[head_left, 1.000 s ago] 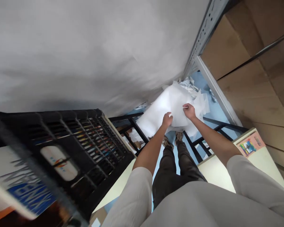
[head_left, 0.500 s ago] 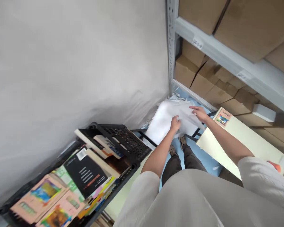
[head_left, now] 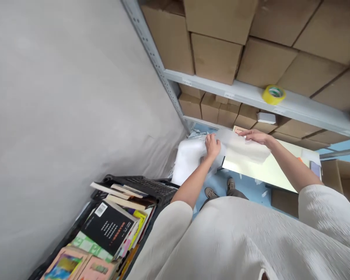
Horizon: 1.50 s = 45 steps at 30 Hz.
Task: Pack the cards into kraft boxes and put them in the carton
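A thin, translucent white packing sheet (head_left: 247, 149) stretches between my two hands, its right part over the pale yellow table (head_left: 280, 171). My left hand (head_left: 212, 145) is closed on the sheet's left part, with its fingers curled. At the sheet's upper right, my right hand (head_left: 256, 137) pinches it, though the fingertips are partly hidden. Left of my left hand stands a large white roll (head_left: 185, 157) of similar-looking packing material. Beneath the sheet, a pink-covered book (head_left: 238, 129) peeks out at the table's far corner.
A black crate (head_left: 160, 190) full of books, a black-covered book (head_left: 109, 225) on top, stands at lower left. Grey metal shelving (head_left: 204, 82) with cardboard boxes (head_left: 216, 58) rises ahead. A yellow tape roll (head_left: 272, 95) sits on its beam. An open carton (head_left: 342, 175) is at right.
My view has turned right. Both hands have carried the sheet away from the white roll, so it now reaches over the yellow table. The tape roll has come fully into view.
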{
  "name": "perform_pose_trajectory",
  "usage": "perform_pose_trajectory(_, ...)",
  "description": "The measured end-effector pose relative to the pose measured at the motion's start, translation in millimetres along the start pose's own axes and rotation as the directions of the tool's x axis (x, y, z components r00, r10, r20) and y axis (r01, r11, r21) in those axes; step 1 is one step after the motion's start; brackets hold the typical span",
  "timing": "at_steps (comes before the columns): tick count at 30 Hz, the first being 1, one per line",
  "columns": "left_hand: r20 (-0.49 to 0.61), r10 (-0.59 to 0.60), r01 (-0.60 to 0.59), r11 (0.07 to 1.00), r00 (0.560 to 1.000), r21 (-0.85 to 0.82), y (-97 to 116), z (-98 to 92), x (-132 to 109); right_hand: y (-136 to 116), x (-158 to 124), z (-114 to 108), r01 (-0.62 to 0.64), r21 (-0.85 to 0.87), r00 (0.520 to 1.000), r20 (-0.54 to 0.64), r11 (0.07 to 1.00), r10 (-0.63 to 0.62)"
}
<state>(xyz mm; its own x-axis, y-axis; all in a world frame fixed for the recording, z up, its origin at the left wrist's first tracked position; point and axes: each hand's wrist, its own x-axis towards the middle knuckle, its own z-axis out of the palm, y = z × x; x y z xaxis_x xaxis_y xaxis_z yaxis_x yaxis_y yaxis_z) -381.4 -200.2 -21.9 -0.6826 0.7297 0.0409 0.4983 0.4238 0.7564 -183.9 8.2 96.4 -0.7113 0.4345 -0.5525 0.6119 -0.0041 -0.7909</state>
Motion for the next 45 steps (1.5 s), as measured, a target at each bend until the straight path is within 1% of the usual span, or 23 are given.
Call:
perform_pose_trajectory(2,0.117,0.104,-0.11,0.993,0.988,0.042,19.7,16.9,-9.4,16.8,-14.2,-20.0,0.015,-0.142,0.999,0.033,0.99,-0.011)
perform_pose_trajectory(4,0.254,0.17,-0.194,0.978,0.952,0.074,35.4,39.6,-24.6,39.9,-23.8,-37.7,0.025,-0.315,0.999,0.054,0.949,-0.009)
perform_pose_trajectory(6,0.374,0.185,-0.239,0.965,0.909,0.103,48.1,65.2,-42.2,67.6,-30.3,-51.8,0.021,-0.473,0.999,0.037,0.881,-0.004)
perform_pose_trajectory(8,0.464,0.166,-0.256,0.956,0.87,0.14,59.2,91.3,-58.3,97.2,-35.0,-62.4,-0.015,-0.585,1.0,-0.003,0.811,0.016)
perform_pose_trajectory(11,0.536,0.117,-0.26,0.945,0.836,0.199,75.0,128.2,-75.6,139.9,-39.5,-73.5,-0.081,-0.673,0.997,-0.068,0.736,0.047)
perform_pose_trajectory(13,0.572,0.104,-0.269,0.94,0.813,0.211,84.7,150.5,-82.9,165.0,-40.4,-79.6,-0.073,-0.698,0.997,-0.073,0.713,0.032)
perform_pose_trajectory(17,0.632,0.065,-0.272,0.933,0.772,0.236,96.8,187.5,-93.0,205.4,-37.1,-91.6,-0.005,-0.734,1.0,-0.017,0.679,-0.011)
perform_pose_trajectory(21,0.65,-0.016,-0.247,0.918,0.76,0.311,95.3,211.6,-101.9,233.8,-27.8,-100.6,0.06,-0.791,0.998,0.052,0.609,-0.031)
perform_pose_trajectory(23,0.656,-0.047,-0.238,0.911,0.753,0.338,91.2,217.9,-105.2,243.8,-22.8,-102.2,0.087,-0.793,0.996,0.076,0.604,-0.043)
perform_pose_trajectory(25,0.66,-0.079,-0.23,0.901,0.747,0.369,86.7,220.4,-106.8,251.1,-20.3,-99.7,0.099,-0.783,0.995,0.068,0.614,-0.074)
perform_pose_trajectory(28,0.661,-0.129,-0.226,0.877,0.739,0.424,80.5,218.8,-105.5,257.4,-25.4,-84.6,0.06,-0.773,0.988,-0.043,0.632,-0.147)
perform_pose_trajectory(31,0.664,-0.145,-0.251,0.85,0.733,0.463,76.3,213.9,-100.8,260.0,-41.1,-54.0,-0.007,-0.751,0.971,-0.163,0.661,-0.175)
perform_pose_trajectory(33,0.666,-0.153,-0.27,0.831,0.73,0.487,74.8,210.2,-96.9,261.6,-53.6,-28.4,-0.067,-0.719,0.971,-0.208,0.692,-0.122)
perform_pose_trajectory(35,0.67,-0.17,-0.28,0.814,0.722,0.509,73.9,206.5,-93.7,263.9,-64.5,-3.4,-0.2,-0.663,0.956,-0.294,0.722,-0.005)
perform_pose_trajectory(36,0.676,-0.178,-0.286,0.808,0.715,0.515,73.6,204.7,-92.7,265.3,-68.8,7.5,-0.289,-0.62,0.932,-0.356,0.729,0.067)
perform_pose_trajectory(38,0.696,-0.192,-0.3,0.8,0.692,0.52,72.6,201.0,-92.0,268.2,-74.9,24.4,-0.424,-0.54,0.881,-0.432,0.727,0.192)
perform_pose_trajectory(39,0.707,-0.197,-0.308,0.798,0.68,0.518,71.9,199.1,-92.2,269.4,-76.7,30.3,-0.465,-0.511,0.861,-0.452,0.723,0.234)
perform_pose_trajectory(41,0.721,-0.192,-0.324,0.795,0.666,0.512,69.6,195.2,-93.4,270.7,-78.2,37.5,-0.5,-0.488,0.843,-0.464,0.715,0.273)
perform_pose_trajectory(42,0.72,-0.185,-0.329,0.794,0.669,0.511,68.1,193.4,-93.9,270.7,-78.1,39.5,-0.507,-0.486,0.84,-0.465,0.712,0.28)
perform_pose_trajectory(45,0.69,-0.138,-0.333,0.798,0.71,0.502,62.4,189.3,-94.1,269.7,-76.7,42.2,-0.532,-0.478,0.826,-0.475,0.699,0.303)
